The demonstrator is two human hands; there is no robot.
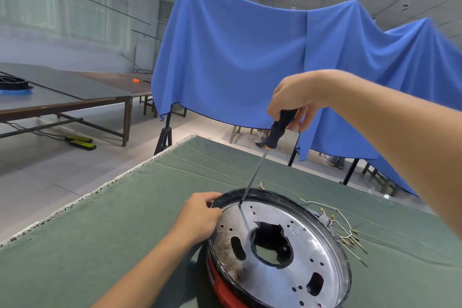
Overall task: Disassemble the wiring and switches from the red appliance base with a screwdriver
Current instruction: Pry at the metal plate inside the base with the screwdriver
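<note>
The red appliance base (220, 290) lies on the green cloth, its shiny metal plate (275, 270) with holes and a black rim facing up. My left hand (200, 215) grips the rim at its far left edge. My right hand (292, 100) holds the dark handle of a screwdriver (277, 130) from above. The thin shaft slants down and its tip touches the plate near the far rim. A bundle of loose white wires (347, 232) with brass terminals lies on the cloth just right of the base.
The green cloth-covered table (125, 220) ends at a pale edge on the left. Blue drapes (237, 52) on stands hang behind it. Long dark tables stand at the far left. A small screw (181, 197) lies on the cloth beyond my left hand.
</note>
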